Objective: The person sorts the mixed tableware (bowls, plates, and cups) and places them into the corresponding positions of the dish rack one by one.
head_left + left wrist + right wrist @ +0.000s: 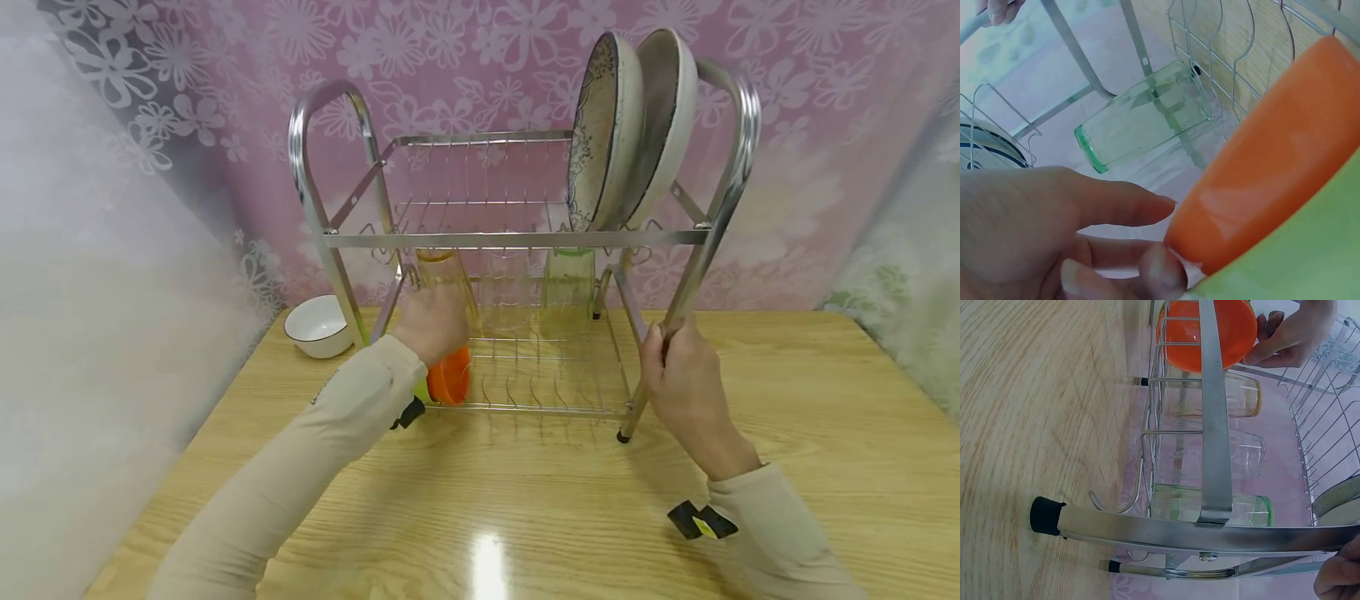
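An orange bowl (450, 377) stands on edge at the left end of the metal dish rack's (517, 240) lower tier. My left hand (433, 321) reaches in there and pinches the bowl's rim between thumb and fingers. Right beside that bowl, a light green dish (1310, 250) shows in the left wrist view, mostly cut off by the frame. My right hand (686, 383) grips the rack's right front leg. Upside-down glasses stand on the lower tier: an amber one (441, 267), a clear one (506, 287) and a green one (568, 283).
Two large patterned bowls (626, 133) lean on edge at the upper tier's right end. Left of the rack, a small white bowl (317, 329) sits on the wooden table (525, 508). Behind hangs a pink flowered curtain (465, 50). Wire hooks stick out from the rack.
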### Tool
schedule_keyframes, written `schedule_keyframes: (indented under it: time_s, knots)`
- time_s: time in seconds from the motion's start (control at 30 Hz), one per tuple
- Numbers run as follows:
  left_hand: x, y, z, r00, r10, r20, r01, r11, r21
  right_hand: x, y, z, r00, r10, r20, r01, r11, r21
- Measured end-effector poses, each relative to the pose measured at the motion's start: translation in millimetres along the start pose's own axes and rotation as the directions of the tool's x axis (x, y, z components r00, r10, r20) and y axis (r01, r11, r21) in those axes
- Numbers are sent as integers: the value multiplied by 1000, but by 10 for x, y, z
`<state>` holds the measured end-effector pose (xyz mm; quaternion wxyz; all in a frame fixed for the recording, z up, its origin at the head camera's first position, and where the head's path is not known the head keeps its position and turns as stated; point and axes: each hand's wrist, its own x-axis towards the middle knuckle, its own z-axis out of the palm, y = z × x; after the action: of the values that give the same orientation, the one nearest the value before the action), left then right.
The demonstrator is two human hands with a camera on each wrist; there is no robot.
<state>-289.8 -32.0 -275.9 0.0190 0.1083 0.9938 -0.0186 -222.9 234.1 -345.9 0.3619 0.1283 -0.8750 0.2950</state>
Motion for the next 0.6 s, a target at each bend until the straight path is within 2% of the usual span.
schedule_keyframes:
  time_s: [0.17, 0.23, 0.3, 0.33, 0.43, 0.53, 0.6]
  knots:
    - [-16, 13, -27, 999, 26, -19, -26, 999, -19, 0, 20, -7, 1000, 5, 5, -5, 1000, -5]
    - [-50, 11, -43, 994, 79, -71, -81, 997, -16, -5, 28, -12, 1000, 18, 10, -18, 1000, 0]
    - [-141, -12, -89, 978, 153, -145, -160, 986, -38, -7, 29, -19, 1000, 24, 8, -24, 1000, 0]
    - [-208, -37, -125, 966, 188, -176, -205, 975, -83, -7, 30, -22, 1000, 26, 5, -26, 1000, 0]
    - [-489, -185, -288, 936, 254, -242, -318, 907, -276, -1, 22, -27, 1000, 15, 3, -15, 1000, 0]
    - [-764, -419, -459, 923, 245, -297, -361, 819, -446, -7, 21, -24, 1000, 12, 15, -12, 1000, 8]
    - [-887, -577, -531, 919, 214, -330, -360, 797, -485, -24, 27, -29, 999, 23, 22, -23, 1000, 9]
